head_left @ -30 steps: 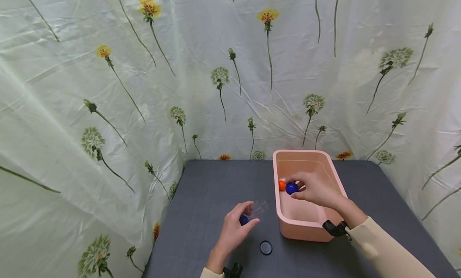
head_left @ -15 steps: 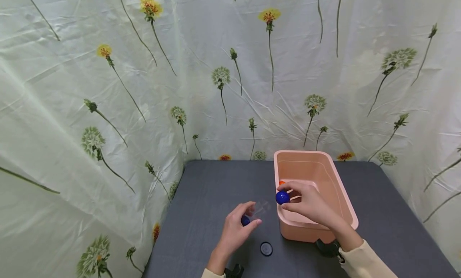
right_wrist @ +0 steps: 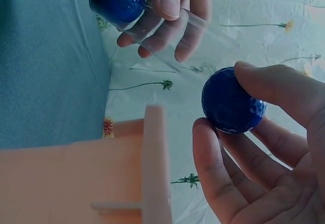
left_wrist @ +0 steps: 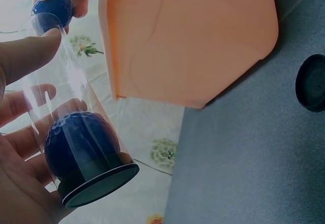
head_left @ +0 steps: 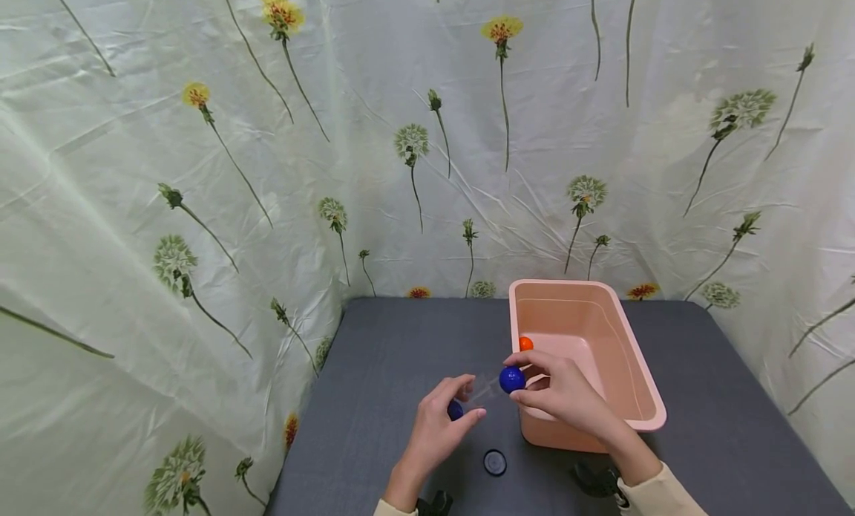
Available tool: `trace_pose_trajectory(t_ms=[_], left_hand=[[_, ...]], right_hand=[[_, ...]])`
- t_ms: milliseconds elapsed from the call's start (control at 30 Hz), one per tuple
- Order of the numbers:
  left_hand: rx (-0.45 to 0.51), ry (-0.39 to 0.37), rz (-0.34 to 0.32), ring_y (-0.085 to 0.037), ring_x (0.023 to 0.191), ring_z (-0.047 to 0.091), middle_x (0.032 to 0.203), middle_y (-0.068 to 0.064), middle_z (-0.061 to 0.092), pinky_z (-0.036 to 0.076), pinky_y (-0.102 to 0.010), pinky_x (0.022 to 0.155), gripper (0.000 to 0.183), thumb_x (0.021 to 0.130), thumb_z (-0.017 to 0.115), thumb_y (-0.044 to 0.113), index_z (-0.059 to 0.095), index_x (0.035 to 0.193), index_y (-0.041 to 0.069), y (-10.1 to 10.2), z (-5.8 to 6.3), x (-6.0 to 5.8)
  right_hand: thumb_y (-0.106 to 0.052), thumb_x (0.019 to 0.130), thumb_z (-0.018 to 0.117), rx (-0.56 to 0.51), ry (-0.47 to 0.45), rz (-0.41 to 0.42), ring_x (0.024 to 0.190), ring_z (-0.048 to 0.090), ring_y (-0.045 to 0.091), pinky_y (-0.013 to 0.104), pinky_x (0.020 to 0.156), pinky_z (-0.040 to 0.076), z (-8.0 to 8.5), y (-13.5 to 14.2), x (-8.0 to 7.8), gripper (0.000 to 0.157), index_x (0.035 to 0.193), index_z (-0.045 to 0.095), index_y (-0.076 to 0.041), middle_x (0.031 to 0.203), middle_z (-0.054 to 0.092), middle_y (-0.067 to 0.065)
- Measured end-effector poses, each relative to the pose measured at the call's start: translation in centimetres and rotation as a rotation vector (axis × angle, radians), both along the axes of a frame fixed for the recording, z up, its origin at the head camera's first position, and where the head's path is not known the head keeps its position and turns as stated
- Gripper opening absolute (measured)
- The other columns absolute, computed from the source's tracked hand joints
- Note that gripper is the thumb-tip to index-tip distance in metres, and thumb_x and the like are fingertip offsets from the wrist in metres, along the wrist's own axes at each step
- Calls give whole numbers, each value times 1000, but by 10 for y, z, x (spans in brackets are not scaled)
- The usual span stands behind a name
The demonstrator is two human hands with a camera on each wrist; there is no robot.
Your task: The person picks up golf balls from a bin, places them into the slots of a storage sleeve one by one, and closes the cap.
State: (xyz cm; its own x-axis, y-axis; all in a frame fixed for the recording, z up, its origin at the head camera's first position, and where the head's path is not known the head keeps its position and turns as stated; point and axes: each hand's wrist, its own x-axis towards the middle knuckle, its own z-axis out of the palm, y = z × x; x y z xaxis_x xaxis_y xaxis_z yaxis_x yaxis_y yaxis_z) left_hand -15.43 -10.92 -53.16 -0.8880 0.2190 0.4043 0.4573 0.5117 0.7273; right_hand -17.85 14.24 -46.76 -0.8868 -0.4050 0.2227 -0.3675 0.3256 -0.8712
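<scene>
Your left hand gripped a clear tube, one blue ball in its closed end. Near the worktop's front edge lay a black cap. Your right hand pinched a second blue ball by the tube's mouth. Toward the right edge: pink tub, orange ball inside.

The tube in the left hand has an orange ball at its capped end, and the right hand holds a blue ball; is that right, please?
Not quite: the tube has a blue ball at its capped end, not an orange one, as the left wrist view shows; the rest is right.
</scene>
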Motion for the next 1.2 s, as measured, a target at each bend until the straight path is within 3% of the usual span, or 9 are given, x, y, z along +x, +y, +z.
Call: trace_pose_trajectory(t_ms=[200,567,900,1200], left_hand=[[-9,14,0,-12,94,64,104,11,64,55,-31,81,47,86,81,37,64,129,26,0,2,1],[-34,-11,-20,-16,96,65,107,11,63,55,-31,82,48,86,80,38,64,130,27,2,4,3],[-34,16,-29,-5,93,59,104,12,62,54,-29,79,48,84,84,30,65,128,25,1,4,3],[-12,31,-44,-10,90,62,107,9,63,54,-30,76,48,84,84,27,64,128,26,1,1,4]], right_hand=[[-22,82,86,27,17,-8,92,67,23,30,77,58,0,-2,2,44,122,68,-16,106,68,-5],[-21,84,84,-7,-9,49,97,69,20,30,79,58,-4,-5,3,43,123,67,-17,113,67,-2],[-21,86,82,-14,-4,65,98,68,20,30,80,58,-6,-5,3,43,126,66,-13,116,66,-3],[-27,88,80,-31,-21,87,97,68,25,34,82,57,-4,-6,5,37,123,68,-22,114,68,-4]])
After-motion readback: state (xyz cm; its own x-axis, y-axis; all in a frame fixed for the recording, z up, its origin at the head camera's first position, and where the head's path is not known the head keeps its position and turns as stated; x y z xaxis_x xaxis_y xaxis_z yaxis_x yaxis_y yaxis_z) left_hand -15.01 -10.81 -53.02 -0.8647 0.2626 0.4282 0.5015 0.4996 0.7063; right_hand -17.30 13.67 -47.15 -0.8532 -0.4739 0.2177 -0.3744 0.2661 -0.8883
